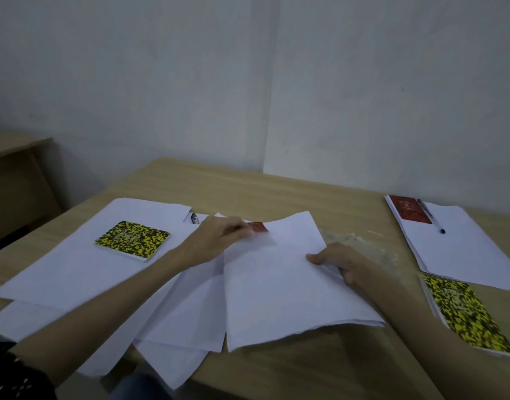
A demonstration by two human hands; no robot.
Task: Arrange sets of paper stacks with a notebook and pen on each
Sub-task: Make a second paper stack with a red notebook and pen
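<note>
A white paper stack (279, 287) lies in the middle of the wooden table (276, 186). My right hand (337, 262) grips its right edge, thumb on top. My left hand (219, 233) pinches its far left corner, partly covering a red notebook (259, 227) behind it. Loose sheets (184, 321) fan out under my left forearm. At the left, a yellow-black notebook (133, 240) rests on another paper stack (83, 255). At the far right, a paper stack (461, 246) carries a red notebook (409, 209) and a pen (431, 215). A second yellow-black notebook (464, 311) lies near the right edge.
A pen (194, 218) peeks out beyond the left stack. A crumpled clear plastic wrapper (360, 243) lies behind my right hand. A second wooden desk (14, 174) stands at the left, and a pale wall runs behind the table.
</note>
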